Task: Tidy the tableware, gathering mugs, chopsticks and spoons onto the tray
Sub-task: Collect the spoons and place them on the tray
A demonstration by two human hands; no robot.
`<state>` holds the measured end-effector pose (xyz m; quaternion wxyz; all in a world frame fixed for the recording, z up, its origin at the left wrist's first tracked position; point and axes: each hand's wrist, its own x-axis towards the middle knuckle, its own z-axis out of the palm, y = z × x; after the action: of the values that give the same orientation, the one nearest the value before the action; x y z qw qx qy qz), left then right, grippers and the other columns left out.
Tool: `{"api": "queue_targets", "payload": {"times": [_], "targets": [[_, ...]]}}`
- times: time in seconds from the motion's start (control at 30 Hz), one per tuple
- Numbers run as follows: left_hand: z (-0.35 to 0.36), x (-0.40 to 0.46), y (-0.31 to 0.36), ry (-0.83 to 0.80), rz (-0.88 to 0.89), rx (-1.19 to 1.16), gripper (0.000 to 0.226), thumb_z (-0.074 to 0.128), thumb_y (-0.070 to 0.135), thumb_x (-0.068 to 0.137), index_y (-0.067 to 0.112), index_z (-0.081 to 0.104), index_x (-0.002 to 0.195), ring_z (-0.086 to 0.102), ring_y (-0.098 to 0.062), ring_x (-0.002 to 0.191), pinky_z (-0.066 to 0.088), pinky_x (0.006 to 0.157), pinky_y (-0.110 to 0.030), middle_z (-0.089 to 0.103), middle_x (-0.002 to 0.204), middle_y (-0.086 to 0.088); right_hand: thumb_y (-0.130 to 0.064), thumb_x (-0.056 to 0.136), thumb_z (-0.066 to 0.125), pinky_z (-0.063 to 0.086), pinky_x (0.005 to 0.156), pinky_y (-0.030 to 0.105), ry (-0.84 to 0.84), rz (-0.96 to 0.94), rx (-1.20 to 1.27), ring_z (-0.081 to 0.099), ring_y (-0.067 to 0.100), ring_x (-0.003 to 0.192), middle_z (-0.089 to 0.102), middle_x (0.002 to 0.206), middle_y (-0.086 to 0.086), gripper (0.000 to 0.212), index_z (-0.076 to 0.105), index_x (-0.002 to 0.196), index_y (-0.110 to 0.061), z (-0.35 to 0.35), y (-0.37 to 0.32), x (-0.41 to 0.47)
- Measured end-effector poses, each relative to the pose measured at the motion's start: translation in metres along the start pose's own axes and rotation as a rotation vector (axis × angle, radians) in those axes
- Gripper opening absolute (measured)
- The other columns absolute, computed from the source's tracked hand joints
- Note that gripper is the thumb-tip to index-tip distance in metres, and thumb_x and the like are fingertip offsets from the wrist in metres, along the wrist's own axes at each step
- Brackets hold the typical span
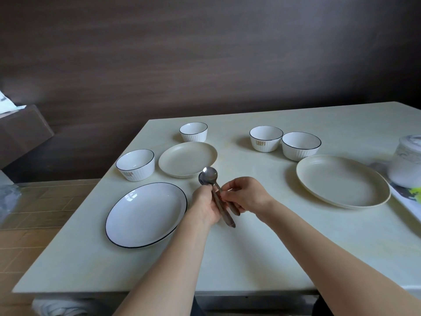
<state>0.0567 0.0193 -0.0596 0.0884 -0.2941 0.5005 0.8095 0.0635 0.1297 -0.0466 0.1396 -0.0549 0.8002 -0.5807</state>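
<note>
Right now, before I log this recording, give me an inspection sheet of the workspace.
Surface: pale cream table.
Job's things: metal spoons with brown handles, bunched and held above the table; tray edge at far right, mostly cut off.
Clutter: four white ribbed bowls; white dark-rimmed plate; two cream plates; white lidded container.
Grippers: left hand and right hand both grip the spoon handles.
Cables: nothing seen.
Surroundings: dark wood-grain wall.

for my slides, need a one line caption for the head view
Both hands, left hand and right hand, hold stacked spoons above a pale table set with bowls and plates.
</note>
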Motion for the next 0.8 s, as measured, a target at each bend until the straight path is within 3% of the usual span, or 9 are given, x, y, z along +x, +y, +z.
{"api": "queue_targets", "payload": {"times": [0.13,0.23,0.4,0.5,0.6,0.7,0.8], "targets": [[0.002,-0.006,0.000,-0.070,-0.003,0.012,0.019,0.033,0.016,0.101,0.009,0.047,0.091,0.054,-0.029,0.065,0.043,0.059,-0.039,0.055,0.075,-0.011,-0.004,0.085,0.058,0.034,0.043,0.023,0.016,0.005,-0.090,0.040,0.017,0.044,0.054,0.063,0.010,0.012,0.063,0.076,-0.010,0.007,0.004,0.001],[0.004,-0.013,0.000,-0.118,-0.013,0.059,0.029,0.031,0.016,0.103,0.004,0.048,0.083,0.056,-0.028,0.056,0.040,0.053,-0.038,0.063,0.057,-0.013,-0.007,0.084,0.058,0.037,0.045,0.023,0.044,-0.008,-0.153,0.042,0.016,0.041,0.057,0.062,0.007,0.006,0.064,0.085,-0.010,0.009,0.005,0.002],[0.004,-0.012,0.000,-0.080,-0.027,0.037,0.018,0.040,0.013,0.101,0.006,0.054,0.093,0.056,-0.024,0.064,0.046,0.046,-0.033,0.055,0.080,-0.009,-0.015,0.084,0.061,0.038,0.045,0.021,0.066,-0.056,-0.293,0.048,0.011,0.048,0.057,0.066,-0.004,0.011,0.063,0.095,-0.013,0.010,0.006,0.001],[0.005,-0.009,-0.001,-0.061,-0.012,0.016,0.017,0.040,0.011,0.100,0.007,0.054,0.109,0.056,-0.022,0.065,0.047,0.050,-0.031,0.055,0.079,-0.009,-0.017,0.085,0.063,0.041,0.050,0.018,0.084,-0.087,-0.345,0.055,0.013,0.065,0.059,0.077,-0.007,0.015,0.064,0.100,-0.013,0.011,0.007,0.001],[0.006,-0.011,0.000,-0.052,0.006,0.009,0.017,0.036,0.010,0.101,0.006,0.052,0.107,0.054,-0.021,0.063,0.045,0.052,-0.030,0.053,0.077,-0.010,-0.017,0.085,0.063,0.039,0.056,0.012,0.105,-0.104,-0.382,0.055,0.013,0.076,0.057,0.077,-0.010,0.018,0.065,0.102,-0.012,0.013,0.008,0.000],[0.005,-0.006,-0.002,-0.048,0.006,0.012,0.017,0.038,0.009,0.100,0.006,0.054,0.100,0.053,-0.021,0.064,0.044,0.055,-0.029,0.054,0.077,-0.009,-0.021,0.086,0.059,0.048,0.065,0.027,0.106,-0.102,-0.454,0.060,0.020,0.075,0.067,0.084,0.000,0.016,0.064,0.098,-0.011,0.017,0.010,-0.002],[0.004,0.000,-0.003,-0.066,-0.013,0.043,0.026,0.040,0.012,0.099,0.003,0.056,0.117,0.060,-0.019,0.074,0.046,0.058,-0.029,0.065,0.085,-0.007,-0.023,0.089,0.054,0.046,0.061,0.031,0.079,-0.089,-0.501,0.056,0.019,0.059,0.065,0.079,0.003,0.016,0.061,0.099,-0.013,0.019,0.010,-0.003]]}}
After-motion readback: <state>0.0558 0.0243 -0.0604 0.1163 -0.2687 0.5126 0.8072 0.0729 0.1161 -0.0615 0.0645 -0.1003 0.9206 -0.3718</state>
